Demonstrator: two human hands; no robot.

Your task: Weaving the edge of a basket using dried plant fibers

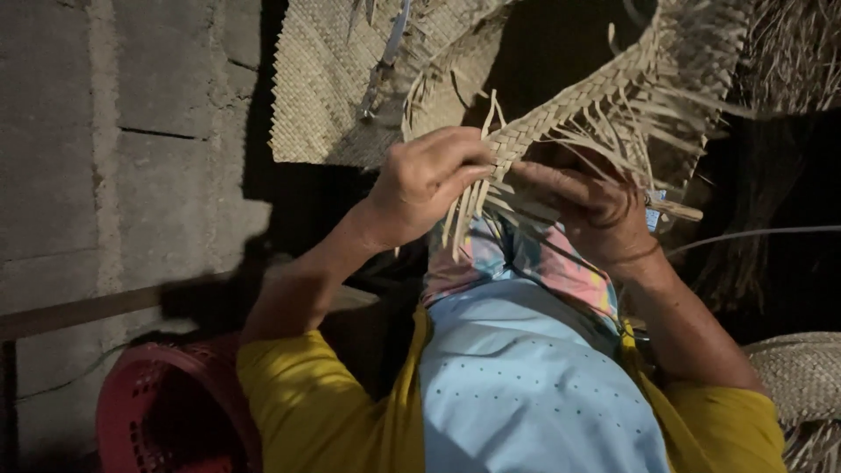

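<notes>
Both hands are up in front of the chest, working the edge of a woven palm-leaf strip [561, 118] that curves up and away to the right. The left hand [429, 180] has its fingers curled and pressed on the plaited edge, loose strands hanging below it. The right hand [591, 206] pinches strands just beside it. A finished woven mat [324, 88] hangs behind; a red plastic basket [162, 407] sits low to the left
</notes>
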